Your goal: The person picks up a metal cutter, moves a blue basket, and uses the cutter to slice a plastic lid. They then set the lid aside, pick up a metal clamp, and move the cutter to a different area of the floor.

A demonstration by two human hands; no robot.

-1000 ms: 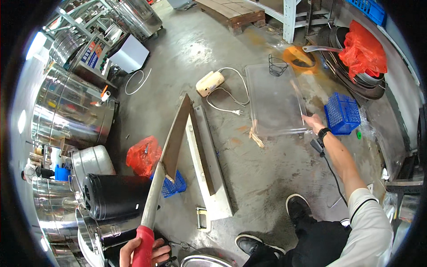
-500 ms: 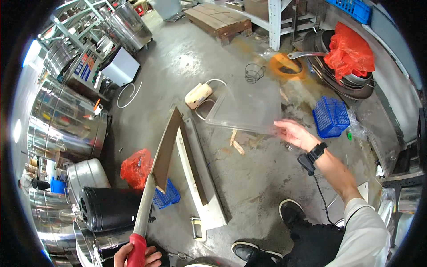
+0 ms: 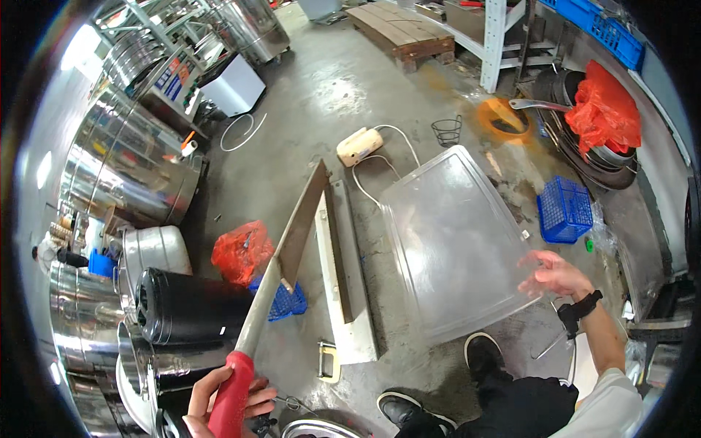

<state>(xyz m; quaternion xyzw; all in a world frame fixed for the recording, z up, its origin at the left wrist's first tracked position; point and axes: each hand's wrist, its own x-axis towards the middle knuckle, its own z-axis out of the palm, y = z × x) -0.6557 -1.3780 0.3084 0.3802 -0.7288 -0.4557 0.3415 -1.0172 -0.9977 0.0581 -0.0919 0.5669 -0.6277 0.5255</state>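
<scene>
My left hand (image 3: 223,398) grips the red handle of a long, wide-bladed knife (image 3: 285,255) that points up and away over the floor. My right hand (image 3: 555,276), with a black wrist strap, holds the near right edge of a large clear plastic sheet (image 3: 456,237), lifted off the concrete floor and tilted toward me. Under the blade lies a long white metal channel piece (image 3: 339,270) on the floor.
Steel drums (image 3: 124,168) and a black drum (image 3: 186,306) crowd the left. A red bag (image 3: 241,252), small blue basket (image 3: 281,303), blue basket (image 3: 566,212), cream power strip (image 3: 359,146), wire basket (image 3: 447,131), wooden pallet (image 3: 401,33) and pans with a red bag (image 3: 602,113) surround. My shoes (image 3: 485,354) are below.
My right hand has lifted the clear plastic sheet off the floor and drawn it nearer to me. The knife in my left hand has stayed raised.
</scene>
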